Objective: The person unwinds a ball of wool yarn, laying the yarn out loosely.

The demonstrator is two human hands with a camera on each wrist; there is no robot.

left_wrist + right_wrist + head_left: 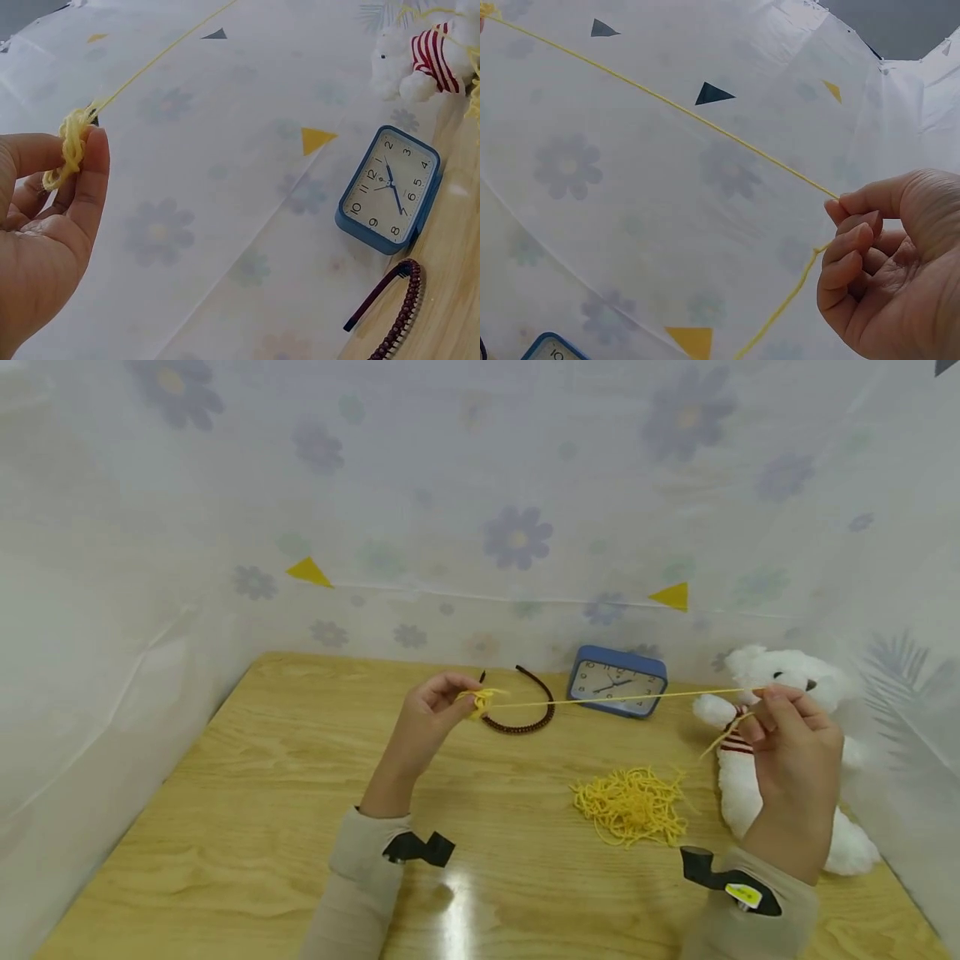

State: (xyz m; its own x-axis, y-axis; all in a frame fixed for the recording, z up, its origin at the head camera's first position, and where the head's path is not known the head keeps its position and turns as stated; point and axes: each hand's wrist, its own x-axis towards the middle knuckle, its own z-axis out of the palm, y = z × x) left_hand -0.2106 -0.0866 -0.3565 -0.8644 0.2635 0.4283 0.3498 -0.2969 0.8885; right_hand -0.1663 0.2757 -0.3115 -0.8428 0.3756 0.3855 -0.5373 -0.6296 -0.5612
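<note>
A small looped bundle of yellow yarn (73,146) is pinched between the thumb and fingers of my left hand (426,727), raised above the table. From it one yellow strand (660,97) runs straight and taut to my right hand (798,768), which pinches it between thumb and forefinger. Beyond that pinch, a loose end of yarn (780,309) hangs below the right hand's curled fingers. On the table between the two arms lies a tangled heap of yellow yarn (633,806).
A blue alarm clock (618,682) stands at the back of the wooden table (262,777). Left of it lies a dark beaded headband (525,728). At the right, a white plush bear (742,793) in a striped top sits partly behind the right hand. Flower-printed sheeting surrounds the table.
</note>
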